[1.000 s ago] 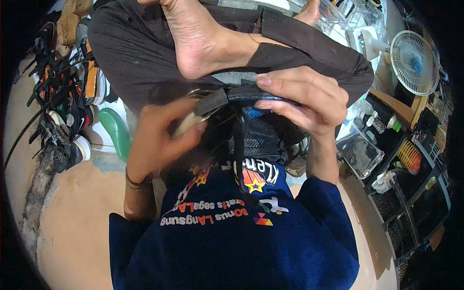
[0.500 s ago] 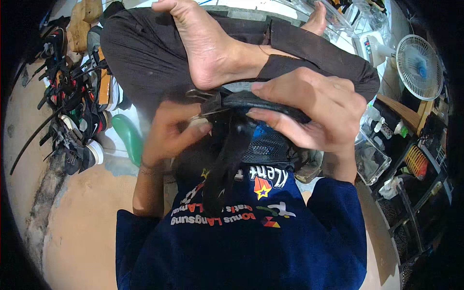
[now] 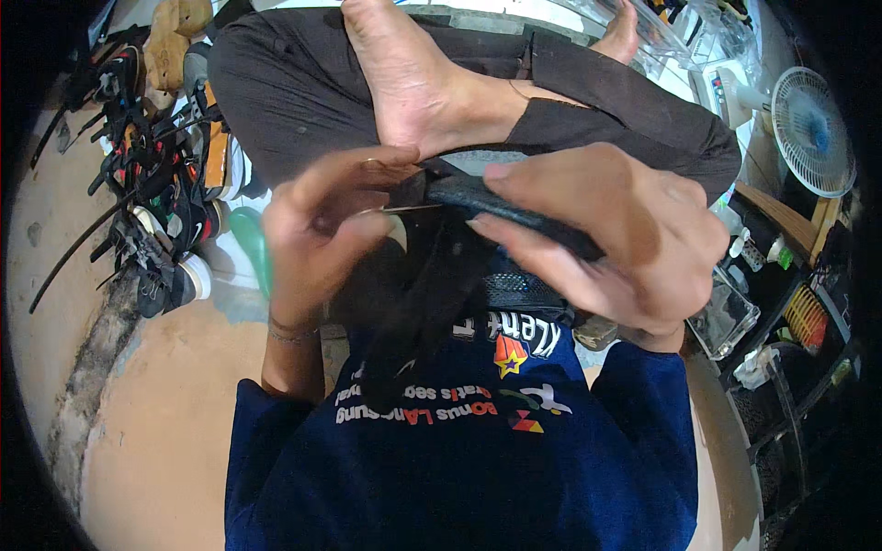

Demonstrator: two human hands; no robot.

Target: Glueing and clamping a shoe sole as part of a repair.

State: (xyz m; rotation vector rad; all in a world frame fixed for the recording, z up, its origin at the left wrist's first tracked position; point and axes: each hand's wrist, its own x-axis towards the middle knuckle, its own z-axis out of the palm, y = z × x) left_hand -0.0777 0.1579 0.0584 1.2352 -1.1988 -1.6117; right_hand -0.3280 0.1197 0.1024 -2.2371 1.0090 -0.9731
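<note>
A black fabric article with a thick padded edge (image 3: 551, 219) is held up over my lap. Its mesh panel (image 3: 524, 291) hangs beneath, and a dark strap (image 3: 404, 340) trails down over my shirt. My right hand (image 3: 634, 230) pinches the padded edge between thumb and fingers. Beside its other end, my left hand (image 3: 335, 230) is curled, somewhat smeared by motion. A thin needle-like metal piece (image 3: 413, 209) runs from its thumb and fingertips to the black fabric. Whether its tip has gone into the fabric cannot be made out.
Several dark shoes (image 3: 170, 220) are piled at the left, near wooden shoe lasts (image 3: 165, 55) and a green rounded piece (image 3: 250, 243). A white fan (image 3: 813, 133) stands far right. Below it are a clear plastic box (image 3: 721, 317) and a black rack (image 3: 781, 413). My crossed legs (image 3: 285, 83) lie beyond the hands.
My left hand has come up, its fingers now higher around the fabric's end. The right hand keeps its pinch. The whole view has shifted slightly.
</note>
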